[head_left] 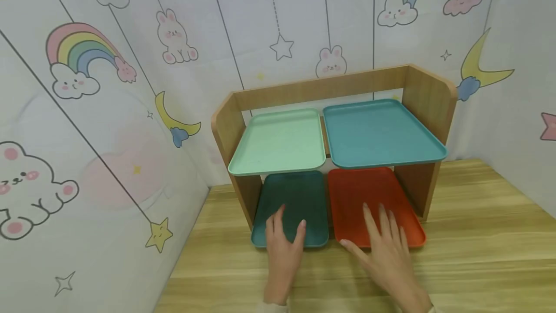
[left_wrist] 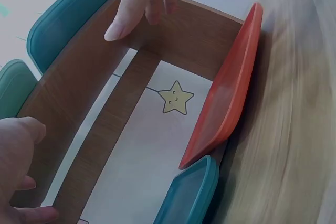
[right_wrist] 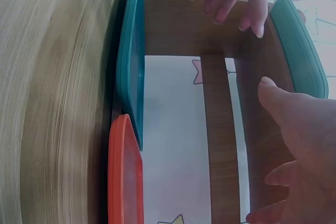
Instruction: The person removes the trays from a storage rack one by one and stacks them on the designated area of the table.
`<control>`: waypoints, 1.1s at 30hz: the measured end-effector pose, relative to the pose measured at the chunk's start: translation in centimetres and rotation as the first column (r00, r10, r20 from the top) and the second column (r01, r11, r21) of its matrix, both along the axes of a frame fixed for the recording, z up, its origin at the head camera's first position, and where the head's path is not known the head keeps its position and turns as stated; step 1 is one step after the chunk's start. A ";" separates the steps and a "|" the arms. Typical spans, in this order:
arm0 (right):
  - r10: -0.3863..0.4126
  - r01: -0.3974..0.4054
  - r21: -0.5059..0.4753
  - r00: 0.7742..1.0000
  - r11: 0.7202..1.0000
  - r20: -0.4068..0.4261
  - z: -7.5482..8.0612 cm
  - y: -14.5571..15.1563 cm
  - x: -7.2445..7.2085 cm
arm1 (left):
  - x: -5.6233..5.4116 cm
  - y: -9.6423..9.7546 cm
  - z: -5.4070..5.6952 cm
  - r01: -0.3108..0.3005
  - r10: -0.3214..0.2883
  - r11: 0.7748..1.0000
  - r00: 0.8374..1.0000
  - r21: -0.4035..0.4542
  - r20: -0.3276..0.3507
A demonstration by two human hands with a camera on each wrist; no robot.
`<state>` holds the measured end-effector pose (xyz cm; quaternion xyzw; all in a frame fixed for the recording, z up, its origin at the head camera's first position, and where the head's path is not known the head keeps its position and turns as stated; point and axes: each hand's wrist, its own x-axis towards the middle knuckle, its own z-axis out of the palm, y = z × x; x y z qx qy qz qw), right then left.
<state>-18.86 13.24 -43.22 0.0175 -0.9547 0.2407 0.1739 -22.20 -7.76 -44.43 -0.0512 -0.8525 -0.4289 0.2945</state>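
My left hand (head_left: 283,250) is held over the front of the dark teal tray (head_left: 299,197), fingers loosely bent and thumb apart, with nothing in it. The right hand (head_left: 388,257) spreads its fingers above the red tray (head_left: 358,194), also holding nothing. Both trays lie side by side on the lower level of a wooden two-tier shelf (head_left: 326,83). In the wrist views, space shows between the fingers and the lower trays. On the upper level sit a mint green tray (head_left: 282,141) at left and a blue-teal tray (head_left: 382,132) at right, their front edges jutting out.
The shelf stands on a wood-grain table (head_left: 486,235), its side panels (head_left: 427,100) rising at either end. Behind and to the left hangs a pale cloth (head_left: 130,182) printed with rabbits, rainbows and stars.
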 end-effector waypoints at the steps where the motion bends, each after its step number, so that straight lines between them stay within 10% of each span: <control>1: 0.000 0.000 -0.005 1.000 1.000 -0.017 0.0 0.0 0.0 | 0.0 -0.1 0.1 -0.004 0.004 1.000 1.000 0.026 -0.002; 19: -0.052 0.001 -0.222 0.973 0.975 -0.224 0.8 0.1 -0.1 | -0.8 -2.0 -0.2 -0.039 0.043 0.976 0.999 0.214 -0.016; 33: -0.029 -0.001 -0.400 0.997 0.916 -0.070 2.8 0.9 0.3 | -2.4 -4.2 0.0 -0.075 0.088 0.943 0.996 0.323 -0.026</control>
